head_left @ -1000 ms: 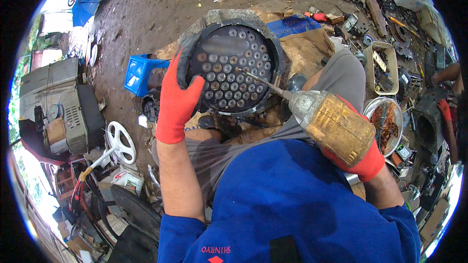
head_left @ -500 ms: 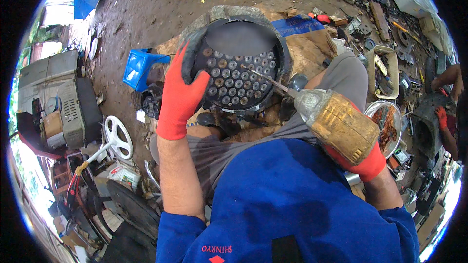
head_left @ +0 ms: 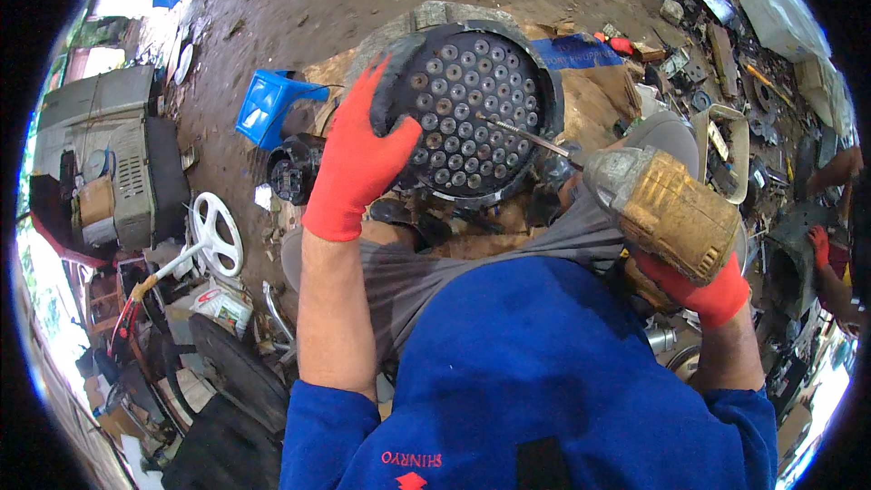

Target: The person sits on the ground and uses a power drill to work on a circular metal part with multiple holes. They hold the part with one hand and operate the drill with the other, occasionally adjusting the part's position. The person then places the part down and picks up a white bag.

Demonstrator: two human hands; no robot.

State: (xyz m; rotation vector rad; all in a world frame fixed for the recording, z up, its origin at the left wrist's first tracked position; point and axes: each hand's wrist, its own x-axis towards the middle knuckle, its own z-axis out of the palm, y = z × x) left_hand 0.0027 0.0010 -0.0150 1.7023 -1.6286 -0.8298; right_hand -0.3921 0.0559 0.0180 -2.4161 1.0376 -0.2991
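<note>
A round black lamp housing (head_left: 473, 112), its face covered with rows of small round lenses, leans between my knees and tilts toward me. Around its left rim curls my left hand (head_left: 356, 159) in a red glove, thumb toward the face and fingers up along the outer edge. My right hand (head_left: 703, 290), also red-gloved, grips a worn yellow-brown power drill (head_left: 676, 211). From the drill's grey nose a long thin bit (head_left: 535, 142) reaches left to the lenses near the middle of the face. Whether its tip sits in a screw is too small to tell.
A blue plastic stool (head_left: 265, 109) stands left of the lamp. Flattened cardboard (head_left: 585, 95) lies beneath. A white steering-wheel-shaped part (head_left: 218, 234) and scrap fill the left. At right are a cream bin (head_left: 723, 154) of parts and a co-worker's red-gloved hand (head_left: 819, 247).
The view has shifted slightly, so lamp, drill and both hands appear further right. The lamp face, partly blurred before, now shows fully. Both grips stay the same, with the bit still at the lenses.
</note>
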